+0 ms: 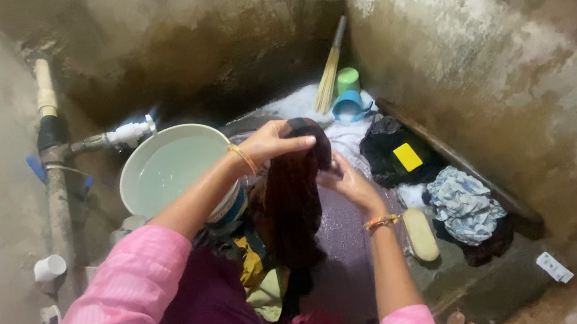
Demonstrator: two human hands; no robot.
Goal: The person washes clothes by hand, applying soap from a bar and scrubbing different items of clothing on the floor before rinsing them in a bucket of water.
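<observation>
A dark maroon wet garment (295, 200) hangs down in front of me over a wet washing slab (347, 254). My left hand (271, 141) grips its top end from above, wrist with a bangle. My right hand (349, 181) holds the cloth's right edge just below, also with a bangle. Both arms wear pink sleeves. A heap of coloured clothes (259, 268) lies under the hanging garment near my lap.
A pale bucket of water (168, 166) stands left of my hands under a tap (124, 135) on a pipe. A broom (331, 69), green cup (347, 80), blue mug (349, 106), black cloth with yellow soap (406, 156), patterned cloth (467, 204) and a washing brush (420, 234) lie right. Concrete walls enclose the corner.
</observation>
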